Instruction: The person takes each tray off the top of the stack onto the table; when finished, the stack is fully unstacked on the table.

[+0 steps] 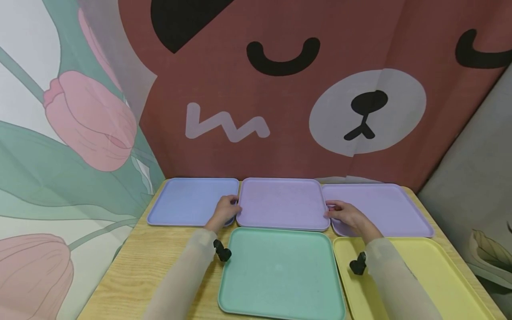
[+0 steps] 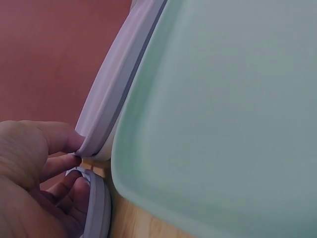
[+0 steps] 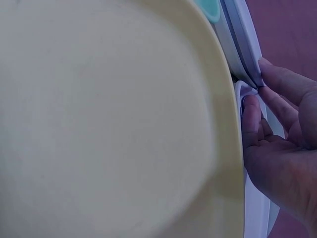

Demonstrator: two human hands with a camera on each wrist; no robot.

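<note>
The middle purple tray (image 1: 283,204) lies in the back row, with a hand at each short side. My left hand (image 1: 226,210) grips its left edge, thumb and fingertips at the rim; in the left wrist view, other fingers of the left hand (image 2: 39,173) touch the blue tray's corner (image 2: 96,208). Opposite, my right hand (image 1: 348,215) pinches the right edge. In the right wrist view, the right hand (image 3: 287,124) has fingertips on the middle tray's rim (image 3: 245,44), and a paler rim shows under it. Curled fingers there lie over the right purple tray's edge.
A blue tray (image 1: 192,202) stands back left and another purple tray (image 1: 376,209) back right. In front lie a green tray (image 1: 280,271) and a yellow tray (image 1: 432,275), under my right forearm. The wooden table (image 1: 132,271) meets a bear-print curtain (image 1: 280,146) behind.
</note>
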